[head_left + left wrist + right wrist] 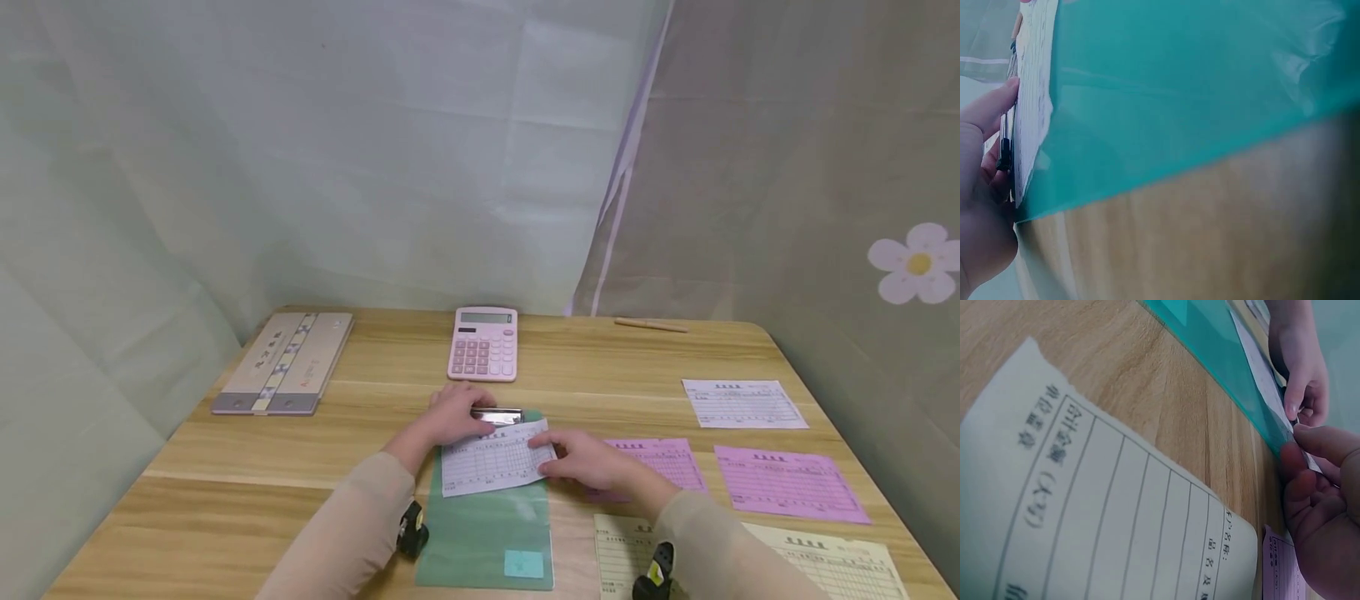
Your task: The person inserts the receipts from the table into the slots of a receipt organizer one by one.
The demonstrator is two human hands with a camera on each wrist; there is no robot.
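Note:
A green clip folder (487,533) with a pale blue label lies on the wooden table in front of me. Over its upper part is a white printed slip (491,462), slightly tilted, its top edge close to the metal clip (497,416). My left hand (456,414) grips the clip, thumb (1000,103) in front and fingers behind it in the left wrist view. The slip's right edge is pinched between the thumb and fingers of my right hand (585,460). In the right wrist view, both hands meet near the slip (1259,365).
Behind the folder sits a pink calculator (505,346); a banded notebook (285,362) lies at left. A brown pen (650,325) is near the back edge. To the right lie a white slip (745,404), pink slips (791,483) and yellowish slips (832,558), partly under my right arm.

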